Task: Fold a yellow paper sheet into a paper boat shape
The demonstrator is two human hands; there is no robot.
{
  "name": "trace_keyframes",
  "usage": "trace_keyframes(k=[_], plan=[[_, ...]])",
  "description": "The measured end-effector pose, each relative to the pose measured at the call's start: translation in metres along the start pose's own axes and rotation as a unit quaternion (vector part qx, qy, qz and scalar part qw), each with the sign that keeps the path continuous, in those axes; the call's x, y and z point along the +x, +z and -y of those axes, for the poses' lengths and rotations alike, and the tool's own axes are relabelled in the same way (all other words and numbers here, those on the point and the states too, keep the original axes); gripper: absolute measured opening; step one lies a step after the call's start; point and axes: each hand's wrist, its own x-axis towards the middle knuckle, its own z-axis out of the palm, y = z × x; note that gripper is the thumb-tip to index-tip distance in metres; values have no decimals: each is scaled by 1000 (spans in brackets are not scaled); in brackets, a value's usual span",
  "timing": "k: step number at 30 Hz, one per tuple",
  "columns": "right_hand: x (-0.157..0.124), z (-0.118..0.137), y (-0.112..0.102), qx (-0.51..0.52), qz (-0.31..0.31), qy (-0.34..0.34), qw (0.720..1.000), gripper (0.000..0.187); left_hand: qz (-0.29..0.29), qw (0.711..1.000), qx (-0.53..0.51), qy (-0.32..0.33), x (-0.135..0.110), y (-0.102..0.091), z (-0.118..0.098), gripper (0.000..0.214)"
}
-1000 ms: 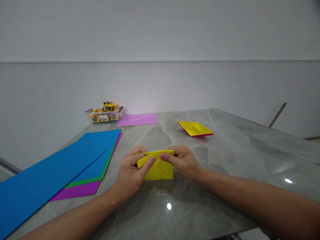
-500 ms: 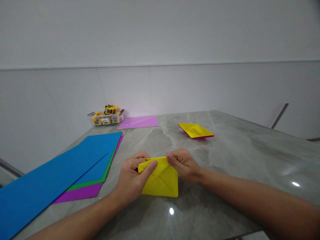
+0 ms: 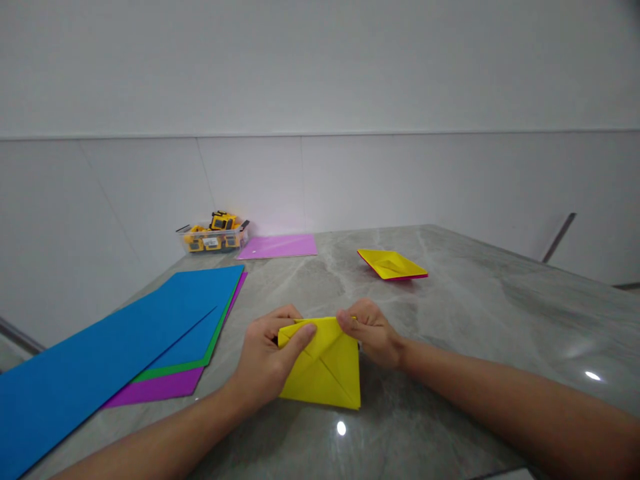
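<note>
A folded yellow paper (image 3: 327,373) with diagonal creases is held up near the front middle of the table. My left hand (image 3: 273,347) grips its upper left side, the thumb lying across the front face and the fingers behind. At the upper right corner, my right hand (image 3: 373,332) pinches the paper's edge between thumb and fingers. The backs of the fingers and the paper's far side are hidden. Beyond the hands rests a folded paper boat (image 3: 393,265), yellow on top with a magenta underside.
Blue sheets (image 3: 175,313) lie on the left, over a green sheet (image 3: 173,370) and a purple sheet (image 3: 160,390). Farther back are a pink sheet (image 3: 280,247) and a clear plastic box (image 3: 213,241) of yellow-and-black toy-like pieces. The grey marble-look table (image 3: 475,333) meets a white wall.
The lower edge of the yellow paper has dropped slightly and its face shows a little larger. Both hands keep their hold, with the right one shifted slightly rightward.
</note>
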Motion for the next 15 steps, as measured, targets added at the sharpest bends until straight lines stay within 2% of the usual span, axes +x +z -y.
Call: trace_keyframes(k=[4,10,15], plan=[[-1,-3,1,29,0,29,999,62,13,1000,-16,-2,0,-2,2,30],[-3,-3,1,-20,-7,-72,997,60,27,1000,-9,10,2,-4,2,33],[-1,1,4,2,-48,-74,996,59,29,999,-15,14,-2,-7,2,34]])
